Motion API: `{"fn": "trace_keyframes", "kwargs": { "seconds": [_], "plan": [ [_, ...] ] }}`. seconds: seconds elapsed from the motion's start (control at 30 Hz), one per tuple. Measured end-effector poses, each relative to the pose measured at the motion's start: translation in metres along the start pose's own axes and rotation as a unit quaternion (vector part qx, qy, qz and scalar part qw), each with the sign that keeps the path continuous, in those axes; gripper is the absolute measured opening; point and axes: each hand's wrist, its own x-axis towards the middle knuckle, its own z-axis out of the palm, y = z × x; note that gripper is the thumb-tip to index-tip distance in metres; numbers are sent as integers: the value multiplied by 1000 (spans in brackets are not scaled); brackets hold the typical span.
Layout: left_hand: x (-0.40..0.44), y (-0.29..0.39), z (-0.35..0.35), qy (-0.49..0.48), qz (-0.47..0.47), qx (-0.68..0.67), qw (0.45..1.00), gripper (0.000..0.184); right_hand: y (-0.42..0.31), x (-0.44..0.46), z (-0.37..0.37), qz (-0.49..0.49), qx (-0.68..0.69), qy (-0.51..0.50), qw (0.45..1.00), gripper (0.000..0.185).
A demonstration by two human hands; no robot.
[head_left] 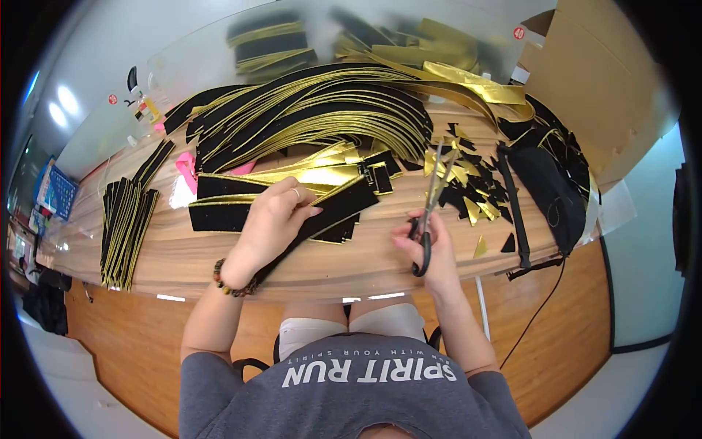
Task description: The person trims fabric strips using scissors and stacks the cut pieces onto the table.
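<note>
Left hand at nine o'clock is pinching a black-and-gold strip; right hand, I am noting, is gripping scissors at four.

I read "SPIRIT RUN" and, smaller, "RUN WITH YOUR SPIRIT" on the grey T-shirt, and apparently "40" on a round red sticker.

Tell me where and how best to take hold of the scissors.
Take the scissors by their black handles, coming from the person's side, where the right hand has its grip. The handles lie nearest the person, while the metal blades point away, so this likely keeps fingers clear of the edges.
</note>
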Motion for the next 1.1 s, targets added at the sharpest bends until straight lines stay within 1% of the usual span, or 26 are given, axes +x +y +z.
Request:
{"fn": "trace_keyframes", "kwargs": {
  "seconds": [0.07,0.13,0.2,0.23,0.27,0.3,0.37,0.4,0.43,0.47,0.5,0.57,0.6,0.63,0.67,0.73,0.77,0.8,0.87,0.9,0.93,1.0,1.03,1.07,1.1],
  "plan": [
    [10,30,-15,-22,-32,-105,994,13,-19,0,13,-29,117,-44,992,42],
    [14,51,-15,-15,-21,-175,984,15,-44,0,16,-40,123,-54,990,46],
    [16,65,-10,-27,-31,-281,959,16,-63,0,16,-80,109,-18,991,49],
    [15,71,-6,-25,-83,-379,922,16,-70,0,12,-84,121,-5,989,49],
    [16,77,-2,-26,-135,-471,872,15,-75,-3,8,-89,120,-1,989,49],
    [17,86,2,6,-149,-484,862,9,-80,-6,3,-94,129,-12,987,48],
    [20,89,10,7,-136,-485,864,8,-91,-13,1,-99,120,-19,988,45],
    [20,90,14,8,-125,-483,867,10,-94,-14,-1,-98,117,-15,988,45],
    [20,91,18,0,-126,-463,877,19,-96,-15,-3,-117,104,-18,987,45],
    [20,93,22,-2,-125,-466,876,19,-98,-15,-6,-137,90,-21,986,45],
    [21,94,26,9,-122,-469,875,19,-98,-13,-10,-119,87,-17,989,49],
    [25,100,29,21,-120,-473,873,20,-100,-14,-14,-106,77,-7,991,49],
    [30,107,28,53,-145,-520,840,20,-100,-14,-14,-92,70,-1,993,49],
    [35,109,25,87,-171,-563,804,20,-96,-14,-19,-75,34,0,997,53],
    [40,101,24,91,-173,-563,803,20,-89,-15,-25,-73,33,-4,997,53],
    [50,77,21,122,-157,-621,758,18,-70,-17,-36,-76,-36,-33,996,57],
    [58,71,18,145,-169,-644,732,17,-62,-18,-43,-32,-14,-39,999,61],
    [63,68,11,164,-179,-655,716,17,-58,-20,-45,-32,-16,-44,998,61],
    [70,54,4,195,-188,-670,691,17,-50,-27,-49,-5,-22,-15,1000,62],
    [74,44,2,200,-183,-686,675,16,-39,-25,-49,-34,-26,-7,999,62],
    [76,38,3,199,-183,-687,674,16,-33,-28,-50,-34,-27,-5,999,62],
    [78,32,4,219,-200,-716,632,14,-26,-30,-43,-11,161,24,987,61],
    [78,25,6,207,-201,-732,617,9,-24,-31,-41,-20,217,41,975,62],
    [78,22,8,207,-200,-733,616,9,-21,-31,-43,-21,215,42,975,62],
    [77,20,9,197,-222,-750,591,7,-17,-30,-46,-30,274,30,961,61]
  ]
}}
